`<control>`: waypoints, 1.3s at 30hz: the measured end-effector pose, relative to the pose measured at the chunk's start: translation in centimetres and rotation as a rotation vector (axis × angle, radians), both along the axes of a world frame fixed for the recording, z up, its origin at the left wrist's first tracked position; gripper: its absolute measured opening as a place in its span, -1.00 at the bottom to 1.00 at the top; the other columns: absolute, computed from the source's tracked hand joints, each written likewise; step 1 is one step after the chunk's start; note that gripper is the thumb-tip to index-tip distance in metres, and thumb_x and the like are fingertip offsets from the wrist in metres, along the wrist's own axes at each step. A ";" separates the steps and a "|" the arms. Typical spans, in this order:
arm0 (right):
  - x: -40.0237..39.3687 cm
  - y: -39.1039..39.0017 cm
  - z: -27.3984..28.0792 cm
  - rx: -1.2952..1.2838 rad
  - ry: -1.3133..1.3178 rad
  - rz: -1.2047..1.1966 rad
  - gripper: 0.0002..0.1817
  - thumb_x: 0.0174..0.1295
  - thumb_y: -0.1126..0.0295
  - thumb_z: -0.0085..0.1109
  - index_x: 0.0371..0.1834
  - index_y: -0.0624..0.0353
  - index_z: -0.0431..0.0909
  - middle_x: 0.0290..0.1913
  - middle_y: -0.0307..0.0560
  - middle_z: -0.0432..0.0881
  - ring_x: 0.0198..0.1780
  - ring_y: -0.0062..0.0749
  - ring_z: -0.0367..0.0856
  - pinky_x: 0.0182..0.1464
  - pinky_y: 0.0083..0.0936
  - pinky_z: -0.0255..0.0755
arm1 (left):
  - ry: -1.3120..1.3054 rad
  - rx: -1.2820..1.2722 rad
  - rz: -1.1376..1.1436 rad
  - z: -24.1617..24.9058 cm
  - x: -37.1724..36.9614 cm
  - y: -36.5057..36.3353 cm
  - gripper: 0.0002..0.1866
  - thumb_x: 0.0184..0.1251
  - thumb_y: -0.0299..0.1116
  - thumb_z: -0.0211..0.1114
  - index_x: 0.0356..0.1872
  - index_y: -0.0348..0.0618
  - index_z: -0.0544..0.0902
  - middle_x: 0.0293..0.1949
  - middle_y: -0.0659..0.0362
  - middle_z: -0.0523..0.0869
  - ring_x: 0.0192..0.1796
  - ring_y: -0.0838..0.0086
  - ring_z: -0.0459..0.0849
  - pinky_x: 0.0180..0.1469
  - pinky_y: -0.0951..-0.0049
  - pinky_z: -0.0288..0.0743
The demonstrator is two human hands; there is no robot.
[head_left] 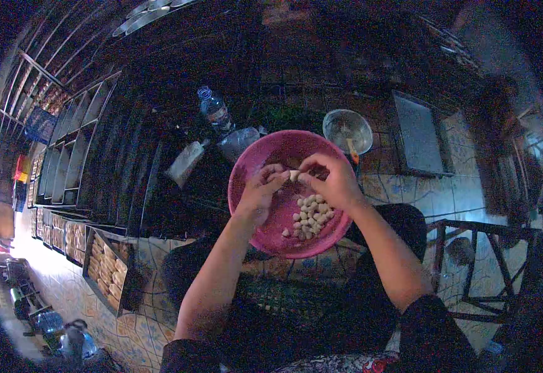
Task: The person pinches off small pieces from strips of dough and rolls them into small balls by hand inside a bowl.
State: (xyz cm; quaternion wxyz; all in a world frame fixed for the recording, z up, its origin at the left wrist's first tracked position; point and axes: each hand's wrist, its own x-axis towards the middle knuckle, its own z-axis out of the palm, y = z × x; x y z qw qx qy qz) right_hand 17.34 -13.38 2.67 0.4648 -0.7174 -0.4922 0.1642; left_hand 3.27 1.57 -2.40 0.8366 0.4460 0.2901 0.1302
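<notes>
A pink plastic basin (265,239) sits between my knees. Over its middle, my left hand (262,189) and my right hand (334,180) meet at a small pale piece of dough (293,176). Fingers of both hands are closed on it, one hand at each end. Below my right hand, several small round dough balls (312,216) lie heaped in the lower right of the basin. One lone dough ball (286,232) rests to the left of the heap.
Beyond the basin stand a clear plastic bottle (215,110) and a metal bowl (347,127) with an orange-handled utensil (352,148). At right are a flat tray (422,133) and a dark metal frame (470,261). Trays of bread-like pieces (105,267) line the left.
</notes>
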 end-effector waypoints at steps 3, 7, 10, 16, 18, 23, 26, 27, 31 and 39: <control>-0.1 -0.2 -1.0 -0.020 -0.129 -0.106 -0.83 0.26 0.41 0.36 -0.14 0.24 0.71 -0.20 -0.06 0.78 -0.08 -0.34 0.77 0.07 -0.43 0.54 | -0.011 0.118 -0.035 -0.7 0.3 0.1 -0.70 0.36 -0.39 0.45 0.04 -0.10 0.59 -0.16 0.29 0.73 -0.13 0.58 0.65 -0.06 0.56 0.50; -0.9 -0.3 -1.2 0.004 -0.010 -0.103 -0.82 0.27 0.38 0.37 -0.16 0.25 0.71 -0.22 -0.11 0.79 -0.12 -0.41 0.75 0.01 -0.46 0.55 | 0.106 0.088 -0.024 -0.2 0.4 -0.7 -0.69 0.37 -0.36 0.45 0.05 -0.10 0.59 -0.16 0.28 0.75 -0.13 0.57 0.67 -0.07 0.51 0.51; -1.0 -0.2 -0.9 0.005 0.062 -0.057 -0.81 0.26 0.39 0.38 -0.13 0.24 0.70 -0.22 -0.16 0.77 -0.15 -0.54 0.72 -0.03 -0.51 0.55 | 0.117 -0.021 -0.065 -0.3 0.3 -0.5 -0.68 0.37 -0.33 0.45 0.06 -0.09 0.59 -0.13 0.26 0.76 -0.12 0.55 0.69 -0.09 0.52 0.52; -1.5 0.1 -0.5 0.032 0.130 -0.057 -0.79 0.15 0.36 0.42 -0.21 0.17 0.65 -0.24 -0.05 0.74 -0.14 -0.21 0.75 0.00 -0.32 0.57 | 0.153 0.044 -0.107 -0.1 0.2 -0.7 -0.70 0.41 -0.31 0.42 0.08 -0.15 0.63 -0.07 0.21 0.76 0.00 0.51 0.71 0.06 0.47 0.60; -1.4 0.2 -0.9 0.031 0.040 -0.091 -0.77 0.12 0.37 0.43 -0.22 0.16 0.61 -0.26 -0.07 0.71 -0.16 -0.22 0.73 -0.03 -0.32 0.57 | -0.041 -0.005 -0.170 0.3 0.5 -1.1 -0.69 0.44 -0.29 0.40 0.09 -0.19 0.68 -0.09 0.17 0.77 -0.02 0.53 0.71 0.09 0.49 0.60; -0.8 0.4 -2.1 0.078 -0.079 -0.188 -0.75 0.09 0.51 0.37 -0.24 0.16 0.46 -0.28 -0.22 0.61 -0.20 -0.55 0.63 -0.16 -0.52 0.49 | 0.079 0.313 -0.137 1.9 0.6 -1.3 -0.73 0.46 -0.29 0.38 0.05 -0.21 0.73 -0.13 0.20 0.79 -0.11 0.55 0.71 0.04 0.52 0.60; -0.3 0.2 -2.0 0.045 -0.267 -0.256 -0.73 0.09 0.51 0.40 -0.22 0.17 0.47 -0.26 -0.16 0.63 -0.17 -0.48 0.67 -0.09 -0.46 0.53 | 0.064 0.381 -0.141 1.7 0.6 -1.0 -0.77 0.46 -0.30 0.39 -0.02 -0.21 0.75 -0.14 0.21 0.79 -0.13 0.55 0.71 0.02 0.51 0.61; -0.3 0.2 -1.9 0.046 -0.268 -0.256 -0.73 0.09 0.51 0.40 -0.22 0.17 0.47 -0.26 -0.16 0.63 -0.17 -0.48 0.67 -0.09 -0.46 0.53 | 0.048 0.382 -0.163 1.6 0.5 -0.9 -0.79 0.45 -0.32 0.39 -0.04 -0.20 0.75 -0.14 0.22 0.79 -0.14 0.55 0.72 0.01 0.50 0.62; -1.1 0.1 -1.3 -0.023 -0.163 -0.122 -0.74 0.16 0.50 0.42 -0.17 0.20 0.51 -0.21 -0.12 0.68 -0.11 -0.44 0.72 -0.02 -0.43 0.56 | 0.125 0.285 -0.101 0.5 0.6 -0.9 -0.81 0.42 -0.35 0.42 -0.06 -0.18 0.72 -0.15 0.20 0.78 -0.13 0.52 0.73 -0.01 0.47 0.63; -0.8 0.3 -1.3 0.032 0.067 0.033 -0.72 0.22 0.48 0.41 0.00 0.21 0.66 -0.19 -0.07 0.73 0.02 -0.39 0.75 0.08 -0.44 0.60 | 0.163 0.161 -0.010 -0.2 0.3 0.1 -0.75 0.40 -0.39 0.42 0.00 -0.12 0.58 -0.13 0.23 0.73 -0.12 0.54 0.69 -0.10 0.52 0.58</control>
